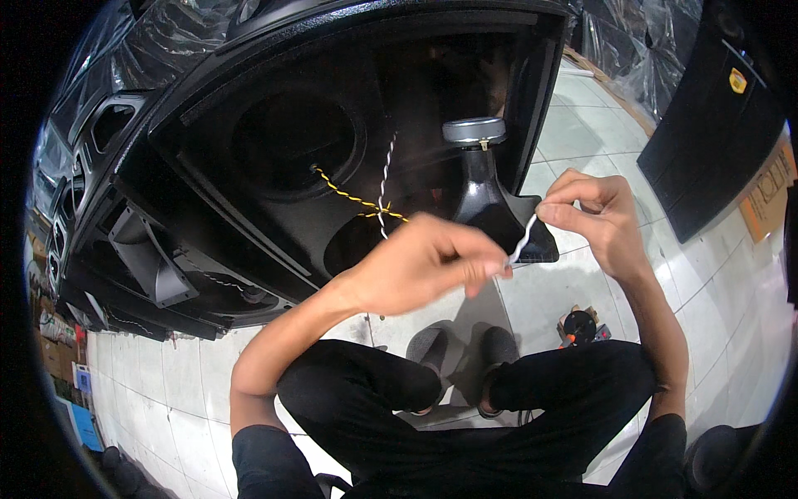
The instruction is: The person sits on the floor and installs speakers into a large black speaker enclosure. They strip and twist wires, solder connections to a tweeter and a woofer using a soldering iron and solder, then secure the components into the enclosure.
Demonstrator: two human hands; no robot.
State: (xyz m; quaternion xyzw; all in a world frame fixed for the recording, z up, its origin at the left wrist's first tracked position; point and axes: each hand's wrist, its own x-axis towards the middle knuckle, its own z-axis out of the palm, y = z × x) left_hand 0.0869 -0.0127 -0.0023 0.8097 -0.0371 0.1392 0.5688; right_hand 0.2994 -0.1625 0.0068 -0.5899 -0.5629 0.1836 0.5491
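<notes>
From where I stand: left hand, a bit blurred, thumb and finger pinched on twisted white wire; right hand pinching its upper end. That stretch runs between both hands, near black horn with silver driver. Farther left, yellow-black twisted wire, black speaker cabinet. Pale floor tiles below.

Cool light, apparently from overhead, glares off white floor tiles at right, while deep shadow swallows the interior of a black cabinet. Blur softens the left hand; highlights streak crinkled plastic sheeting. Fisheye distortion bends straight lines toward the edges — where blue-fringed blackness rings the view.
</notes>
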